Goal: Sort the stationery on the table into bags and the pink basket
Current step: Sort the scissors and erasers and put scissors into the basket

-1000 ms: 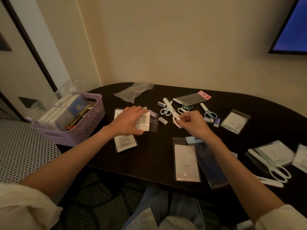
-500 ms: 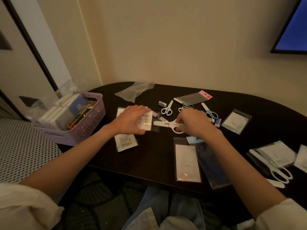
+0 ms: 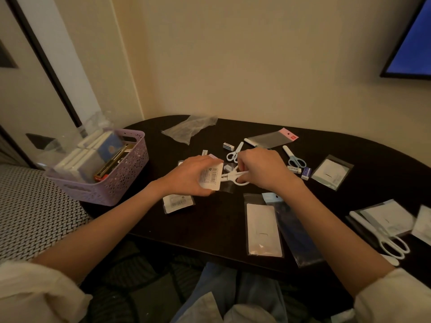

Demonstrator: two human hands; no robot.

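White scissors (image 3: 235, 177) blade-first partway inside clear labelled bag (image 3: 211, 179).

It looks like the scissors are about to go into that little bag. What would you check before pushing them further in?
1. Left hand holds the small bag firmly: ok.
2. Right hand grips the white scissors: ok.
3. Scissor tips point at the bag: ok.
4. Bag mouth actually open: cannot tell.
5. Blades closed: ok, they look shut.
6. Pink basket within reach for afterwards: ok.
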